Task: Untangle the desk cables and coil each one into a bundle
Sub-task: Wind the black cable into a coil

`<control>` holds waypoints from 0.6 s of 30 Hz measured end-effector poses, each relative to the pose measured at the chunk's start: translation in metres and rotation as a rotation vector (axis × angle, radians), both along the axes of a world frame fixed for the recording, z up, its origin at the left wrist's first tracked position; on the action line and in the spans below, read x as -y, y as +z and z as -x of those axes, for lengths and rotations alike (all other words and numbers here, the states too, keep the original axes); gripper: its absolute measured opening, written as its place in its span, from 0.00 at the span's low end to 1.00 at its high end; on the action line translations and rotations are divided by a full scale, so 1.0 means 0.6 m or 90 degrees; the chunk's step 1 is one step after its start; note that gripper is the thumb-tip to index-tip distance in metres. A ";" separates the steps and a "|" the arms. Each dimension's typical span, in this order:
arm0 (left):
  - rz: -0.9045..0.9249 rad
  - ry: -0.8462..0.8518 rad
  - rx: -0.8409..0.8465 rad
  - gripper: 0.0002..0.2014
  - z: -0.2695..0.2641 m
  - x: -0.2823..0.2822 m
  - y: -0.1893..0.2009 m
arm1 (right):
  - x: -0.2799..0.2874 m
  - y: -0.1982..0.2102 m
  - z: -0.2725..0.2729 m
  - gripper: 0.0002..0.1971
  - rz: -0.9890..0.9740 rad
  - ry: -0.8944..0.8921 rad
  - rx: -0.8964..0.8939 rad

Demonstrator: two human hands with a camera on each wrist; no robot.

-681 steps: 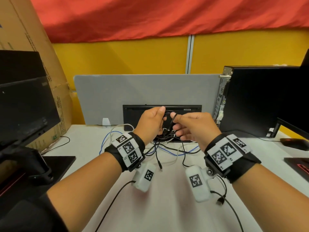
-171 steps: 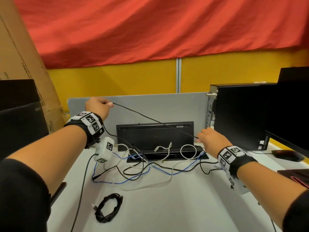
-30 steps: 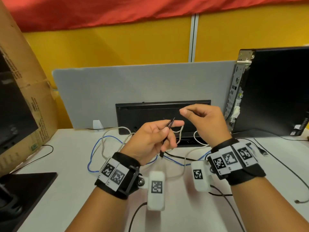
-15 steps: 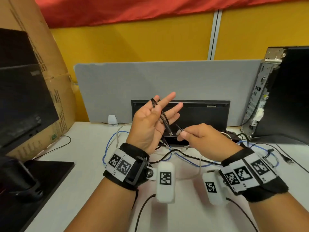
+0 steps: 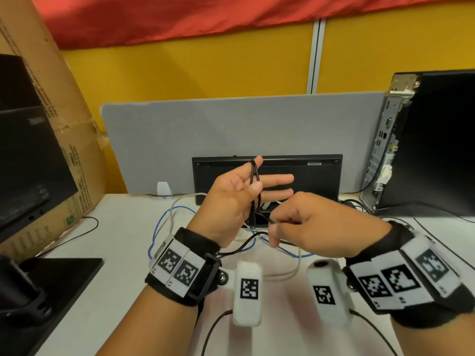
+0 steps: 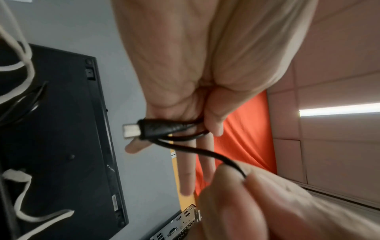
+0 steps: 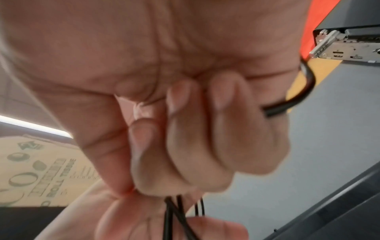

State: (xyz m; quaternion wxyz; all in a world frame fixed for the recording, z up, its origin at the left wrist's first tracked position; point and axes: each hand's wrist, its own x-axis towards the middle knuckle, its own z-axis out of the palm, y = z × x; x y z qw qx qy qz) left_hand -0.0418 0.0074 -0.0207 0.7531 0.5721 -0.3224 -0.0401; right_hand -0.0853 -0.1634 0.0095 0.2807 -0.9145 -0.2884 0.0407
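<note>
The left hand (image 5: pixel 232 199) is hovering palm-up just in front of the black keyboard (image 5: pixel 303 176), which is standing on edge against the grey divider panel (image 5: pixel 231 140) at the back of the bench (image 5: pixel 108 253). Its fingers are lying nearly straight, and a black cable (image 5: pixel 254 181) is looping around the forefinger, with the thumb pressing the strands against the palm, so this grip is holding the black cable. In the left wrist view the cable's black plug (image 6: pixel 158 128) with its metal tip is lying across the base of the fingers, and one strand is running off to the right hand (image 6: pixel 267 203). The right hand (image 5: pixel 316 227), just to the right of the left hand and in front of the keyboard, is making a narrow grip: thumb and curled fingers are pinching the same black cable. In the right wrist view two black strands are coming out from between its fingertips (image 7: pixel 164 183). Below both hands, in front of the keyboard, a blue cable (image 5: pixel 159 227) and a white cable (image 5: pixel 180 201) are lying loosely tangled on the bench with other black wire. A computer tower (image 5: pixel 431 140) is standing to the right of the keyboard, and a cardboard box (image 5: pixel 59 119) is leaning to its left.
</note>
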 end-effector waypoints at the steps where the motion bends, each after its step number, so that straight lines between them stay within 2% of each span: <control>1: -0.021 -0.006 -0.008 0.25 0.002 0.000 0.002 | 0.003 0.005 0.002 0.14 -0.035 0.008 0.012; 6: -0.087 -0.054 -0.058 0.23 0.019 0.001 0.008 | 0.028 0.022 0.002 0.13 -0.190 -0.023 0.068; 11: -0.158 -0.110 -0.058 0.19 0.026 0.003 0.011 | 0.035 0.018 -0.012 0.11 -0.297 -0.097 0.256; 13: -0.145 -0.132 -0.078 0.21 0.027 0.005 0.010 | 0.037 0.014 -0.020 0.08 -0.365 -0.107 0.288; 15: -0.118 -0.162 -0.104 0.22 0.027 0.007 0.009 | 0.037 0.006 -0.030 0.04 -0.431 -0.100 0.269; 18: -0.058 -0.188 -0.160 0.21 0.026 0.007 0.009 | 0.033 -0.004 -0.045 0.03 -0.442 -0.100 0.252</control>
